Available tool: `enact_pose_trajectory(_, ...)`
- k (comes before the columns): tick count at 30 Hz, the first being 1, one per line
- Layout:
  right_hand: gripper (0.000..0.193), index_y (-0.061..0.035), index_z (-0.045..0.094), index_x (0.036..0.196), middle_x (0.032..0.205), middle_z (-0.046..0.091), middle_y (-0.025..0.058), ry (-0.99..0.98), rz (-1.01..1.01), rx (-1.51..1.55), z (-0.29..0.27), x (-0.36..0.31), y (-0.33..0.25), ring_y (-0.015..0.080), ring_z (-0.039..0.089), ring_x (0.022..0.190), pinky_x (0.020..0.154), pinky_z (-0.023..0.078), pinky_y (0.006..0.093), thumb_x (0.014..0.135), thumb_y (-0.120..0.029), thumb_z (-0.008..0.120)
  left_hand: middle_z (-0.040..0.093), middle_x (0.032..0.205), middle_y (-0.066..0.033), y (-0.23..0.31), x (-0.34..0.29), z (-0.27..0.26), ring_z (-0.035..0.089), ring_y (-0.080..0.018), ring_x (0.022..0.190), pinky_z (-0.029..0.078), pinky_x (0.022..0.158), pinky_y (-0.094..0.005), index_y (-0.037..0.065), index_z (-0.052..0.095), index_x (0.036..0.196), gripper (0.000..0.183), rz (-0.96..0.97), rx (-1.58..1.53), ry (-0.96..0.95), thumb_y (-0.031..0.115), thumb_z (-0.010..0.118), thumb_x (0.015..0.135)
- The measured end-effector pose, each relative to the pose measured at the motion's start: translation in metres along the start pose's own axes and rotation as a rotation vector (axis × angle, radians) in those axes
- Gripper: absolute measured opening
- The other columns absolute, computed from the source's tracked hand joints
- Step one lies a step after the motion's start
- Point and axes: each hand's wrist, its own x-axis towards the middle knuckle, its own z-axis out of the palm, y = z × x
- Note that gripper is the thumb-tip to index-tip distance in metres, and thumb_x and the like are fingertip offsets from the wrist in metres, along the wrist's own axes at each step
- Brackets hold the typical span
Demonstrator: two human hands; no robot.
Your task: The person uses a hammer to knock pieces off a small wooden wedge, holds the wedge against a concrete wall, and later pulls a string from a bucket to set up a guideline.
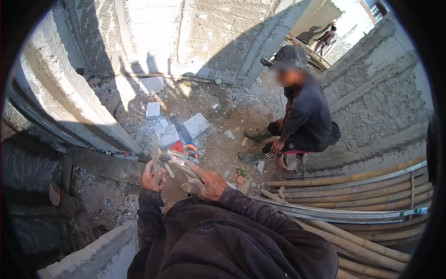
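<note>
Just left of the frame's centre, the right hand (211, 184) is gripping a dusty tool (177, 162) and the left hand (152, 176) is clasping its far end; they are seemingly adjusting it, which is calling for steady hold.

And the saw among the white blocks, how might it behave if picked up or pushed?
The saw looks long and thin, so it would probably flex slightly when lifted. Its bulkier orange handle likely makes that end heavier. Lying flat, it should slide rather than roll.

A dusty, greyish tool (178, 163) is held aslant, crosspiece (155, 146) at upper left.
</note>
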Motion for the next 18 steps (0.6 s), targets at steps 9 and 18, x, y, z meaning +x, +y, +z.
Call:
enact_pose_trajectory(9,0.052,0.0002,0.05,0.145,0.112,0.07,0.0271,0.127,-0.114,-0.12,-0.011,0.003,-0.004,0.0427,0.073,0.097,0.08,0.056,0.0414,0.099,-0.018,0.067,0.066,0.095,-0.0096,0.025,0.003,0.009,0.057,-0.01,0.06,0.047,0.05,-0.0268,0.0,0.041,0.146,0.053,0.115,0.092,-0.003,0.002,0.047,0.093)
enact_pose_trajectory(18,0.054,0.002,0.045,0.149,0.114,0.071,0.0212,0.094,-0.141,0.035,0.003,0.017,-0.014,0.029,0.071,0.098,0.085,0.055,0.0387,0.104,-0.02,0.061,0.063,0.097,-0.0078,0.039,-0.022,0.007,0.054,-0.0089,0.063,0.047,0.056,-0.025,-0.001,0.034,0.152,0.059,0.155,0.124,0.087,0.002,0.047,0.094)
